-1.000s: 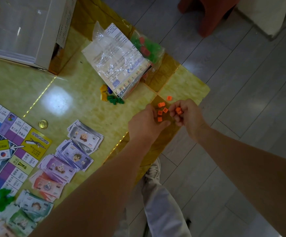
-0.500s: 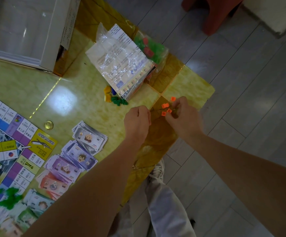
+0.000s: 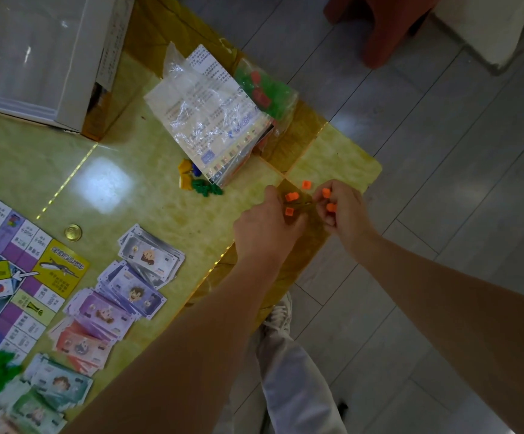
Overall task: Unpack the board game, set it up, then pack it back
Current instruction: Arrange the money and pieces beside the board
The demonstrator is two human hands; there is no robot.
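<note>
**Two hands over small orange game pieces at a surface corner**

Seen from above. The right hand (image 3: 342,211) curls its fingers round two of the orange pieces (image 3: 331,207). Three more lie loose on the yellow surface (image 3: 160,214) between the hands, near its corner. The left hand (image 3: 267,227) lies knuckles up just beside them, its fingertips hidden, so whether it holds anything cannot be told. Farther left are a clear bag (image 3: 204,120) of papers, fanned paper money (image 3: 129,296), the game board (image 3: 10,277) and the box (image 3: 35,57).
</note>
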